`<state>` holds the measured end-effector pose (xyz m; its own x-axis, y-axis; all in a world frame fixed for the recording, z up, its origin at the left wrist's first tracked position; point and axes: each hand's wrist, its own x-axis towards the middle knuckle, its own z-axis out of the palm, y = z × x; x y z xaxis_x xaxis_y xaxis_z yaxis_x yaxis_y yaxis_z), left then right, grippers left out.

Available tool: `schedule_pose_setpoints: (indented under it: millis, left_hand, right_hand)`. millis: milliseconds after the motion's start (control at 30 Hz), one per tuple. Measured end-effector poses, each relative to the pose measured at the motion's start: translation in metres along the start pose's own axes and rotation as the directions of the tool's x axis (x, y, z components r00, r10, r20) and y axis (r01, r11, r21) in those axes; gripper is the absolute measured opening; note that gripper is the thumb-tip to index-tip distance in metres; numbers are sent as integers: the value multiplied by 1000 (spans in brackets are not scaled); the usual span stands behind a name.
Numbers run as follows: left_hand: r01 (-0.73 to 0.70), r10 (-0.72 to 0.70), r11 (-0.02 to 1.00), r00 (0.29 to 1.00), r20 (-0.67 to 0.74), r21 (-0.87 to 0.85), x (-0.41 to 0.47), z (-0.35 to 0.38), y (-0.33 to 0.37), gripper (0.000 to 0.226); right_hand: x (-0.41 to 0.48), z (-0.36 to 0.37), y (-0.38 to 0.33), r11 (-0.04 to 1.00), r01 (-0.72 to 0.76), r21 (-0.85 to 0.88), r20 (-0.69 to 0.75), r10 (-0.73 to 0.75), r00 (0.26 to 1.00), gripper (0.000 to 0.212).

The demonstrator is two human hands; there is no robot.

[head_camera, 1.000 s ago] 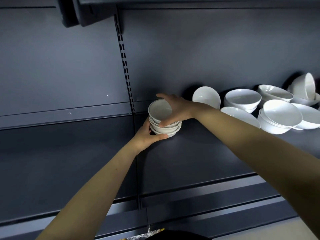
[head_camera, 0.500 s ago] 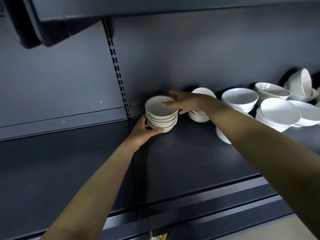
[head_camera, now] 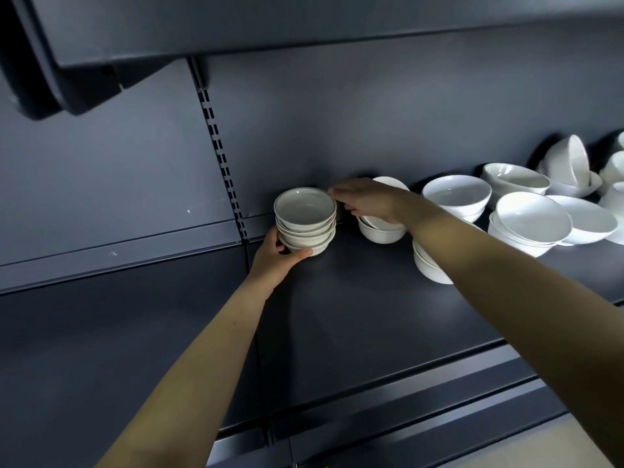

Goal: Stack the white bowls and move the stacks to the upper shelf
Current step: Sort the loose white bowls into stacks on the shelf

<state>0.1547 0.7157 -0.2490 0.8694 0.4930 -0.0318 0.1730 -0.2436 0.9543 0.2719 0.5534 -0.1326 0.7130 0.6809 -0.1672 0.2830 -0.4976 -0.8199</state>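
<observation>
A stack of white bowls [head_camera: 305, 219] stands at the left end of the dark shelf [head_camera: 371, 319]. My left hand [head_camera: 277, 261] grips the stack's base from the near left side, thumb curled under its front. My right hand [head_camera: 366, 199] reaches past the stack's right side with fingers fairly straight; its fingertips touch the top bowl's rim. Behind this hand sits another white bowl pair [head_camera: 381, 231], partly hidden. The upper shelf [head_camera: 304, 21] hangs overhead, seen from below.
Several loose white bowls [head_camera: 533, 217] crowd the shelf's right part, some nested, some tipped against the back wall [head_camera: 405, 113]. One bowl [head_camera: 429, 265] lies half hidden under my right forearm. A slotted upright [head_camera: 219, 157] runs down left of the stack.
My right hand has slid off the top of the stack to its right rim. The stack stays in my left hand, and the view has tilted upward, showing more of the upper shelf.
</observation>
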Motion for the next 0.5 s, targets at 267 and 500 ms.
schedule_pose_setpoints:
  millis: [267,500]
  left_hand:
    - [215,-214,975,977,-23,62,-43,10,18,76]
    - [195,-238,958,950,203,210,-60,57,51,52]
  right_hand:
    - [-50,-86,38,946,-11,-324,2,12,1000,34]
    - [-54,-132,66,880,-7,-475,19,19,1000,43]
